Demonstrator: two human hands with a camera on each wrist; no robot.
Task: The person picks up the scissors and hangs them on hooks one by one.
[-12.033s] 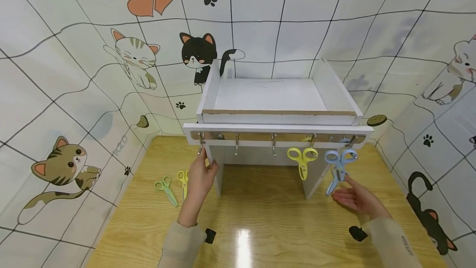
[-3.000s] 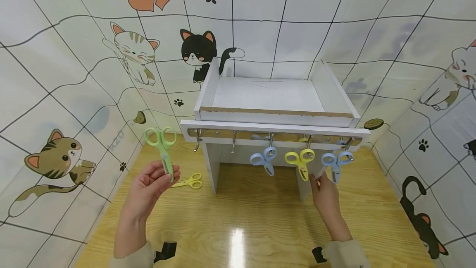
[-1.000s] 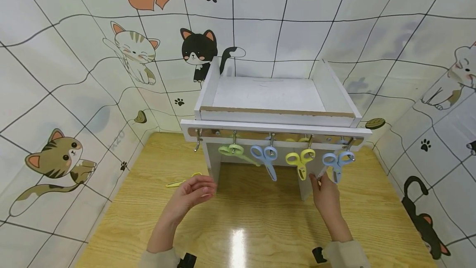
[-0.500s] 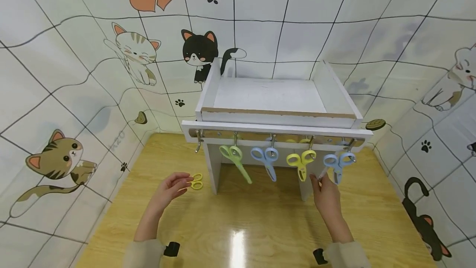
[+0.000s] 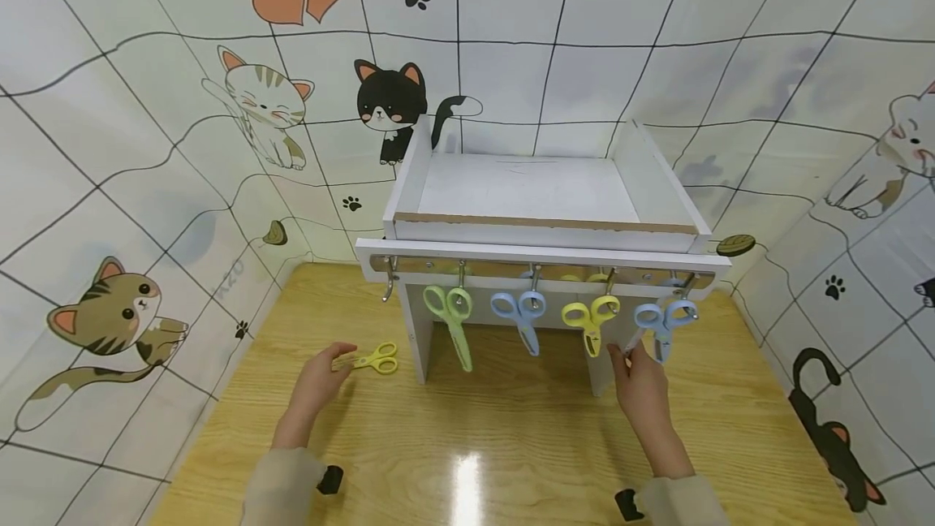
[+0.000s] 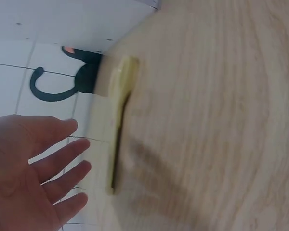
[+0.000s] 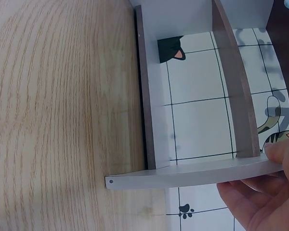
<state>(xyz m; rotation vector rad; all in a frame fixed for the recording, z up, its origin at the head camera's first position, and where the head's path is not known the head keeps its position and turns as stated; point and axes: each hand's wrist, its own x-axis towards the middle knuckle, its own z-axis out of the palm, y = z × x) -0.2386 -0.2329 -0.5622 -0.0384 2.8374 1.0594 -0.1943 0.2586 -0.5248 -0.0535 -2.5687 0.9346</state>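
My left hand (image 5: 319,376) is low over the table beside yellow scissors (image 5: 381,358), its fingers overlapping their blades in the head view. In the left wrist view the fingers are spread and apart from the scissors. My right hand (image 5: 643,396) grips the right side panel (image 7: 192,179) of a white rack (image 5: 540,252), thumb on one face and fingers on the other. From the rack's hooks hang green scissors (image 5: 458,331), blue scissors (image 5: 524,319), yellow scissors (image 5: 592,319) and more blue scissors (image 5: 663,321). A metal hook (image 5: 389,278) shows at the far left.
The rack has a shallow white tray (image 5: 526,185) on top and stands on a wooden table (image 5: 409,445). Behind and beside it hangs a white sheet (image 5: 504,79) with grid lines and printed cats.
Blue scissors, then green scissors from the table, have come onto hooks; the green ones have swung to hang down. My left hand has moved back left; my right hand has moved onto the side panel.
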